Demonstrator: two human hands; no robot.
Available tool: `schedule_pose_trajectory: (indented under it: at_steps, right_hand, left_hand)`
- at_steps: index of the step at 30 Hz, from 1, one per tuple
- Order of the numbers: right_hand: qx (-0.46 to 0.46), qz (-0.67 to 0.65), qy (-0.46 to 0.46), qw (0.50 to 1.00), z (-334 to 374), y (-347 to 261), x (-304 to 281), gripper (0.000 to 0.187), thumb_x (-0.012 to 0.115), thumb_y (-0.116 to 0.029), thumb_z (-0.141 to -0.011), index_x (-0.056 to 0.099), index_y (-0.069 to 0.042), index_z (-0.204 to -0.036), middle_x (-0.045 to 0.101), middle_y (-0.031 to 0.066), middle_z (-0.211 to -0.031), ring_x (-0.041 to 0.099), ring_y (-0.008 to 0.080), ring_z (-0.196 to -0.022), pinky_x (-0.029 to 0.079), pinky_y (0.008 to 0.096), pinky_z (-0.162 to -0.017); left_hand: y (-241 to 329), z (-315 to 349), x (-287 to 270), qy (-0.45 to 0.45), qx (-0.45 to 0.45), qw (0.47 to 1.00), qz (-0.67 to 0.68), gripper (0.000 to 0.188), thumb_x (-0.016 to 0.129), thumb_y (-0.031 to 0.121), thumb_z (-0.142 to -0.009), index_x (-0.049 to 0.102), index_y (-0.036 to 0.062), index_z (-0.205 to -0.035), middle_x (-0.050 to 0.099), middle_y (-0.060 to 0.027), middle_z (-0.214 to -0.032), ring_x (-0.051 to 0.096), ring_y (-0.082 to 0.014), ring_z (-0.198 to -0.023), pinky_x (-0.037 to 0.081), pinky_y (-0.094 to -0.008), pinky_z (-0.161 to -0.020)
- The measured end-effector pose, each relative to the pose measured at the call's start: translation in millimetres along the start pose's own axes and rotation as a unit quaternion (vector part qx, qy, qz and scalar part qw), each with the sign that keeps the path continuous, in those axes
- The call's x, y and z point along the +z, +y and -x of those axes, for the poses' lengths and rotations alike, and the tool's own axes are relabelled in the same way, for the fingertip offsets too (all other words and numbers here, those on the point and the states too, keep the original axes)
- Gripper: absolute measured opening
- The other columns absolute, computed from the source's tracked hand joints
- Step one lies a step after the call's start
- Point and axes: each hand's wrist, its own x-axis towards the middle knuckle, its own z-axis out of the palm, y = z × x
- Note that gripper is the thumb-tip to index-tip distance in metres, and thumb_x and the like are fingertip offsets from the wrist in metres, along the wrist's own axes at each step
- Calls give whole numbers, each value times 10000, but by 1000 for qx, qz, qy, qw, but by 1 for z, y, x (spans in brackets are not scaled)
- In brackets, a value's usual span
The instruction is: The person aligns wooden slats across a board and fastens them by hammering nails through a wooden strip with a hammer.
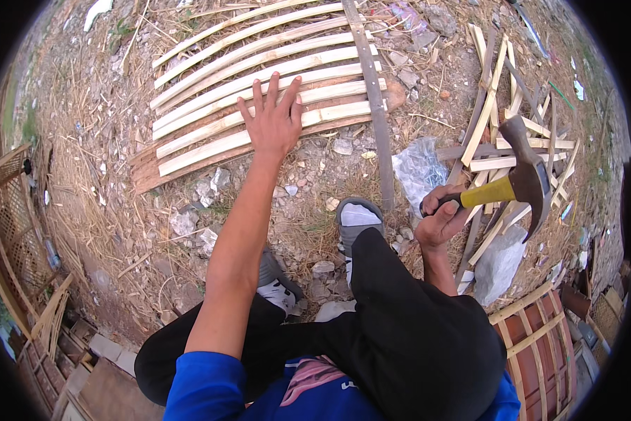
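My left hand (274,125) lies flat with its fingers spread on the pale wooden slats (217,126), which run side by side across the ground. A darker, grey-brown strip of wood (373,98) crosses their right ends, with small nail-like dots along it. Under the nearest slats lies a reddish-brown board (147,168). Held off to the right, my right hand (442,214) is closed around the black grip of a claw hammer (494,191) with a yellow band on its handle. The hammer's metal head points away from me, clear of the slats.
A heap of loose wood strips (498,140) lies on the right, with a clear plastic bag (419,168) and a grey stone (499,263) near it. A lattice frame (540,351) stands at lower right, another wooden frame (10,238) at far left. Stones and straw litter the ground around my sandals (358,214).
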Motion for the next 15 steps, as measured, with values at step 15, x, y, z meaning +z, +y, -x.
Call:
schedule_pose_trajectory:
  at_steps: [15]
  right_hand:
    - [136, 354, -147, 913, 32, 42, -1, 220, 497, -209, -1015, 532, -7, -1097, 569, 209, -670, 607, 408, -602, 431, 457, -541]
  left_hand:
    - [-20, -3, -8, 3, 9, 1000, -5, 428, 364, 464, -1014, 461, 420, -1428, 374, -4, -1553, 271, -338, -1455, 89, -651, -1158]
